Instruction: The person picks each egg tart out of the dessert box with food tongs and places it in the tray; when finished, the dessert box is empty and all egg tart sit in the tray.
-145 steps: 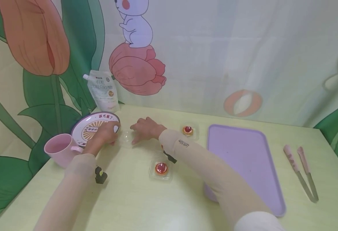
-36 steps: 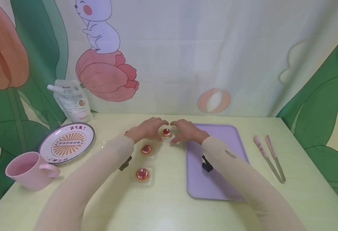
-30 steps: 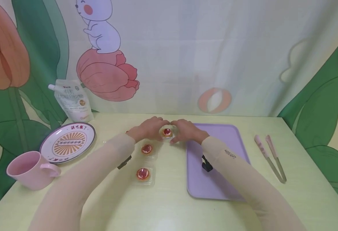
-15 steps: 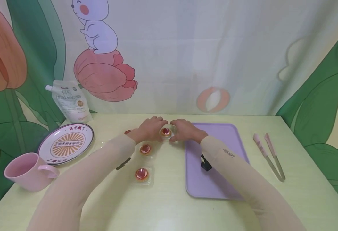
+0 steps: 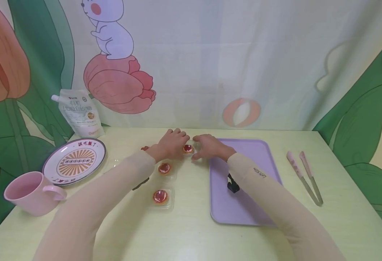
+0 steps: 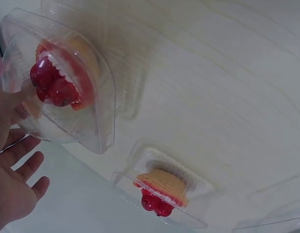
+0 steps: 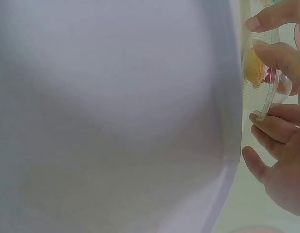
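Observation:
In the head view a small fruit tart (image 5: 188, 148) in a clear plastic box stands at the back middle, between my two hands. My left hand (image 5: 172, 144) grips the box from the left, and its fingers meet the clear lid (image 6: 105, 87) in the left wrist view. On the other side my right hand (image 5: 212, 146) pinches the box rim between thumb and fingers (image 7: 273, 127). Red berries (image 6: 55, 85) show through the plastic. Nearer me sit two more boxed tarts, one at mid-table (image 5: 164, 168) and one in front (image 5: 160, 197). Another red topping (image 5: 144, 148) is mostly hidden behind my left wrist.
A lilac tray (image 5: 230, 214) lies under my right forearm, with pink-handled tongs (image 5: 305, 177) right of it. At the left are a patterned plate (image 5: 75, 161), a pink mug (image 5: 31, 194) and a white pouch (image 5: 80, 114). Clear plastic (image 5: 116, 163) lies near the plate.
Both hands have moved right from the clear plastic by the plate to the back tart beside the tray. Over the last half second my left fingers rise slightly; the right hand stays put.

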`<act>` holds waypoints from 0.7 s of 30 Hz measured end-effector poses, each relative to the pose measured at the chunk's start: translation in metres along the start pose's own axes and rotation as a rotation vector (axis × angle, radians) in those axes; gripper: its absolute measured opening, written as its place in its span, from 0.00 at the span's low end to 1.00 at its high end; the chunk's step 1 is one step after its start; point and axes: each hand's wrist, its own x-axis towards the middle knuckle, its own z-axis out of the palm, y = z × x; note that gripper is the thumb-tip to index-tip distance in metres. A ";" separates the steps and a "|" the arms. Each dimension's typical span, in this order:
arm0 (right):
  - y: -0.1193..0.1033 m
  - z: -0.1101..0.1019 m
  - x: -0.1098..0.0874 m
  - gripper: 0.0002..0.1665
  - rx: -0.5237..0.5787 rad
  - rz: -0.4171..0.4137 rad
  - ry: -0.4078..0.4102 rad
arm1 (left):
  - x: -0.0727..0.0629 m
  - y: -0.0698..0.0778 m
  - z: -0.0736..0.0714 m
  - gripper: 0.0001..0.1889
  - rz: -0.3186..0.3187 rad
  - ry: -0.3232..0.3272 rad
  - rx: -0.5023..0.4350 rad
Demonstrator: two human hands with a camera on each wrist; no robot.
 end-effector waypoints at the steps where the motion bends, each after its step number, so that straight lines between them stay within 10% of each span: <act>1: 0.000 0.000 0.000 0.48 0.005 0.000 -0.003 | 0.000 0.000 0.000 0.33 0.001 -0.002 0.000; 21: 0.003 -0.002 0.003 0.44 0.086 -0.036 -0.014 | 0.002 -0.001 0.000 0.38 -0.035 -0.035 -0.037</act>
